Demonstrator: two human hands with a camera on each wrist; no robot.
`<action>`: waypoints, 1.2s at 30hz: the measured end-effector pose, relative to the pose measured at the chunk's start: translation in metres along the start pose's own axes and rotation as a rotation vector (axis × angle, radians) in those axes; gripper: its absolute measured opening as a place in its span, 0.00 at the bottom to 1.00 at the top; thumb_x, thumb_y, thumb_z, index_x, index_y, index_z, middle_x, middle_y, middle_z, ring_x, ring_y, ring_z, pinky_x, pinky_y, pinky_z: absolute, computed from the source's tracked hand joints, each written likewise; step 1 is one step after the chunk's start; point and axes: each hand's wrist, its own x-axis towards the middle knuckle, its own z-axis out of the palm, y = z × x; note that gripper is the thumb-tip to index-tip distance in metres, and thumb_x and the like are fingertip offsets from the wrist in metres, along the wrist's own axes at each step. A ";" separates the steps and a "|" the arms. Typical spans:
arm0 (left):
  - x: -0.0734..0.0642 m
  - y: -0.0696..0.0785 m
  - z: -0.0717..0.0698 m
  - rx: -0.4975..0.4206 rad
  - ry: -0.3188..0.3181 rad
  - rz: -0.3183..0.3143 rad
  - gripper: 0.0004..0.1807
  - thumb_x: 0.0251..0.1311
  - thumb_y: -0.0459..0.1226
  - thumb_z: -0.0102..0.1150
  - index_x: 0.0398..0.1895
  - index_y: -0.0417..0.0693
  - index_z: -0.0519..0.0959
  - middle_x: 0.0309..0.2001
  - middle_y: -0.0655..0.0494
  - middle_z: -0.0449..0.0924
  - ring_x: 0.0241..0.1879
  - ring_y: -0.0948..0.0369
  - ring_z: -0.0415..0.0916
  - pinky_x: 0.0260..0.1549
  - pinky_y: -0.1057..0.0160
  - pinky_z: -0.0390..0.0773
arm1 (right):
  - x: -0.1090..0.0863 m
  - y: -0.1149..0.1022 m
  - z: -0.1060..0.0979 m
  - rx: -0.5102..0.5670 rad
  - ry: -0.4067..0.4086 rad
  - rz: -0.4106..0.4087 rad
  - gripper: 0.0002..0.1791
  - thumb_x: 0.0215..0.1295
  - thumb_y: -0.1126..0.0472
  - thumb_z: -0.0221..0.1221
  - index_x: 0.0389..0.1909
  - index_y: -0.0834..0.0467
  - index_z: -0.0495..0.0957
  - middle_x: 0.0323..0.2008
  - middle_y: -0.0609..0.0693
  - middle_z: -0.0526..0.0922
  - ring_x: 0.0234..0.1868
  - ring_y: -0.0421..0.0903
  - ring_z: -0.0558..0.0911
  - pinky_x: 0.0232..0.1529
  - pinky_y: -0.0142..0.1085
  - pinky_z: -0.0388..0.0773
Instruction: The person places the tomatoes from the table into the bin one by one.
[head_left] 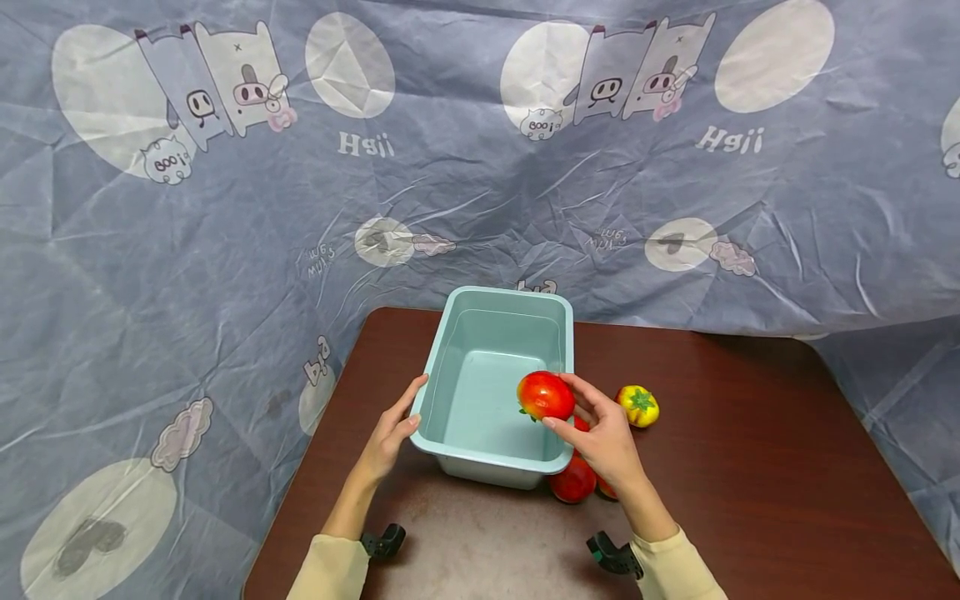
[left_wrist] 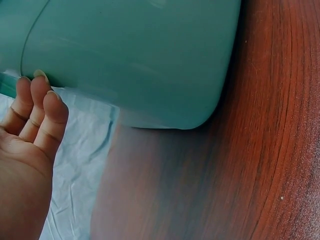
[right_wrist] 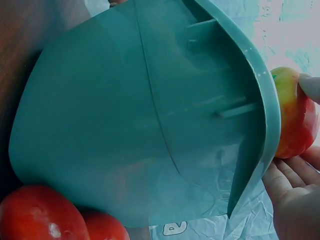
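A light blue-green plastic bin [head_left: 480, 464] stands on the table. My left hand [head_left: 390, 429] touches its left rim from outside, fingers fairly straight; in the left wrist view the fingertips [left_wrist: 54, 102] meet the outer wall under the rim. My right hand [head_left: 603, 433] pinches a glossy red and yellow tomato [head_left: 545, 394] between thumb and fingers, over the bin's right side. In the right wrist view the tomato [right_wrist: 294, 115] shows just beyond the rim, its yellow part by a bit of green.
Red round fruits [head_left: 573, 480] lie close against the bin's right side, partly hidden by my right hand. A yellow and red tomato [head_left: 638, 406] with green leaves sits farther right on the brown table [head_left: 750, 467]. Patterned grey-blue cloth [head_left: 450, 183] hangs behind and at the left.
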 end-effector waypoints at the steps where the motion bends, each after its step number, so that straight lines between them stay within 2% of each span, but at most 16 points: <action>1: 0.000 0.000 0.000 0.005 0.001 0.003 0.31 0.60 0.28 0.36 0.70 0.37 0.51 0.70 0.40 0.50 0.68 0.44 0.48 0.61 0.73 0.54 | 0.000 0.000 0.001 -0.001 -0.002 -0.009 0.35 0.52 0.63 0.65 0.62 0.63 0.65 0.59 0.57 0.71 0.54 0.43 0.77 0.46 0.32 0.76; 3: -0.001 0.000 0.000 0.008 0.003 0.006 0.31 0.60 0.28 0.36 0.70 0.36 0.51 0.70 0.40 0.50 0.68 0.44 0.49 0.61 0.73 0.54 | 0.000 0.001 0.003 -0.005 -0.005 -0.033 0.35 0.52 0.64 0.65 0.62 0.64 0.65 0.59 0.58 0.71 0.54 0.42 0.76 0.47 0.30 0.75; 6: -0.001 -0.016 -0.001 0.020 0.014 0.022 0.31 0.61 0.32 0.38 0.70 0.42 0.52 0.71 0.46 0.52 0.70 0.49 0.48 0.62 0.73 0.52 | 0.000 0.003 0.005 -0.015 0.000 -0.073 0.34 0.51 0.65 0.65 0.61 0.65 0.66 0.59 0.58 0.72 0.56 0.46 0.76 0.49 0.30 0.74; 10: -0.002 -0.038 -0.003 0.031 0.026 0.032 0.31 0.63 0.38 0.38 0.71 0.51 0.53 0.71 0.54 0.53 0.70 0.57 0.48 0.64 0.72 0.50 | -0.002 0.005 0.006 -0.001 -0.001 -0.130 0.33 0.50 0.69 0.65 0.60 0.68 0.67 0.58 0.59 0.72 0.57 0.57 0.73 0.53 0.38 0.71; 13: -0.003 -0.036 -0.004 0.050 0.030 0.018 0.31 0.62 0.36 0.38 0.71 0.52 0.53 0.71 0.55 0.53 0.70 0.57 0.48 0.63 0.72 0.50 | -0.002 0.006 0.006 0.027 0.005 -0.157 0.33 0.50 0.72 0.64 0.59 0.69 0.67 0.58 0.60 0.71 0.57 0.60 0.72 0.54 0.43 0.69; 15: -0.004 -0.031 -0.005 0.050 0.027 0.007 0.31 0.62 0.33 0.38 0.71 0.50 0.53 0.71 0.53 0.53 0.70 0.56 0.49 0.63 0.72 0.51 | -0.004 0.009 0.006 0.049 0.026 -0.161 0.32 0.50 0.73 0.63 0.59 0.69 0.67 0.58 0.62 0.71 0.57 0.61 0.71 0.54 0.43 0.69; 21: -0.002 -0.006 -0.004 0.018 0.009 -0.006 0.31 0.61 0.29 0.37 0.69 0.38 0.53 0.69 0.41 0.53 0.67 0.46 0.52 0.60 0.73 0.56 | -0.007 0.032 0.002 0.116 0.120 -0.143 0.29 0.52 0.73 0.61 0.58 0.66 0.69 0.57 0.64 0.72 0.57 0.56 0.73 0.53 0.38 0.71; 24: -0.001 -0.003 -0.003 0.006 0.006 -0.014 0.31 0.60 0.29 0.36 0.69 0.37 0.52 0.69 0.40 0.52 0.67 0.47 0.51 0.60 0.73 0.56 | -0.009 0.048 -0.002 0.123 0.171 -0.142 0.28 0.52 0.72 0.62 0.57 0.64 0.71 0.56 0.63 0.74 0.56 0.54 0.75 0.52 0.36 0.71; 27: 0.000 -0.011 -0.003 -0.025 0.006 -0.020 0.31 0.61 0.30 0.36 0.70 0.42 0.53 0.70 0.44 0.53 0.67 0.49 0.54 0.59 0.71 0.58 | -0.012 0.061 -0.007 0.132 0.223 -0.137 0.27 0.51 0.73 0.62 0.56 0.65 0.72 0.55 0.64 0.75 0.55 0.54 0.75 0.52 0.36 0.72; 30: 0.001 -0.025 -0.003 -0.028 0.013 -0.014 0.31 0.62 0.32 0.37 0.71 0.48 0.53 0.70 0.50 0.53 0.66 0.53 0.55 0.59 0.69 0.59 | -0.017 0.069 -0.012 0.137 0.266 -0.118 0.27 0.51 0.74 0.62 0.55 0.66 0.72 0.54 0.65 0.75 0.55 0.54 0.76 0.51 0.36 0.72; 33: 0.000 -0.037 -0.003 -0.014 0.034 -0.001 0.31 0.62 0.36 0.37 0.71 0.53 0.53 0.71 0.55 0.53 0.68 0.56 0.53 0.61 0.69 0.56 | -0.021 0.073 -0.016 0.098 0.285 -0.091 0.27 0.52 0.72 0.62 0.56 0.65 0.72 0.55 0.63 0.75 0.54 0.47 0.78 0.50 0.35 0.72; 36: -0.001 -0.043 -0.002 0.003 0.053 0.007 0.31 0.62 0.39 0.38 0.71 0.54 0.53 0.71 0.56 0.53 0.70 0.57 0.49 0.63 0.70 0.52 | -0.023 0.073 -0.019 0.054 0.295 -0.081 0.27 0.52 0.73 0.62 0.56 0.66 0.71 0.55 0.66 0.74 0.52 0.40 0.79 0.50 0.32 0.72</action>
